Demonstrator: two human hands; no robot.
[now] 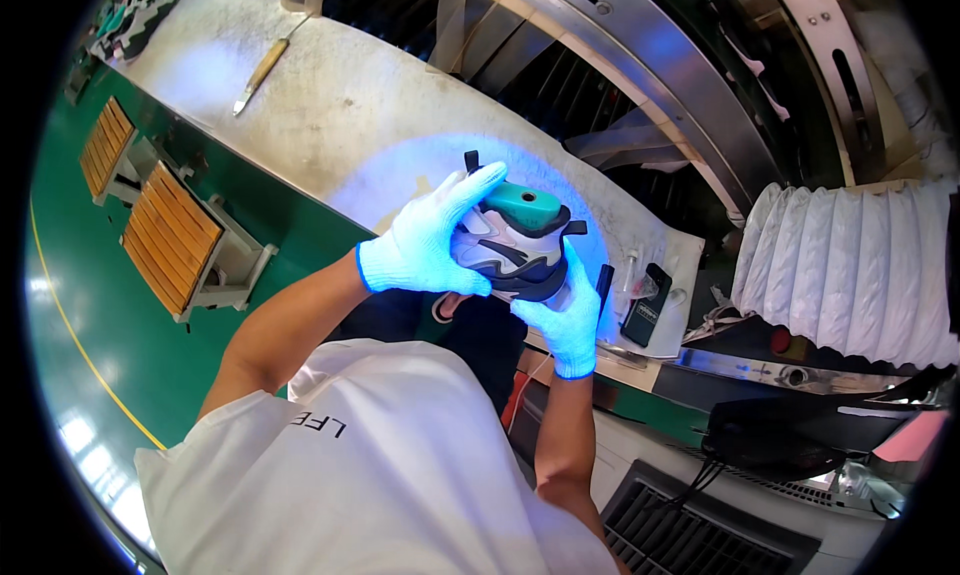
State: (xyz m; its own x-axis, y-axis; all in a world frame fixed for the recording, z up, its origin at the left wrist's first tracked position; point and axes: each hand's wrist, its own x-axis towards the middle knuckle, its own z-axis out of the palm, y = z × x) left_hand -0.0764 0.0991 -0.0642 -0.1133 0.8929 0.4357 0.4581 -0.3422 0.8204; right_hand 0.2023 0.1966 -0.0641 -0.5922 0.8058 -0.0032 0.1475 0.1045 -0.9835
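Both gloved hands, left hand and right hand, grip a shoe above the tabletop, hiding its near side. Blue light washes the white, stained surface; a knife lies far left, green floor beyond.

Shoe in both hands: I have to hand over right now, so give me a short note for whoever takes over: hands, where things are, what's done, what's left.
Left hand, gloved, wraps the upper side of the shoe.
Right hand, gloved, grips it from below at the sole.
The shoe is held off the worktable, in blue light, with a green last in its opening.
A knife-like tool lies far back on the table; a dark phone and a small vial lie to the right.
Done: shoe lifted, held in both hands.
Left: cannot tell from this view how far the handling has got; shoe not yet set down.
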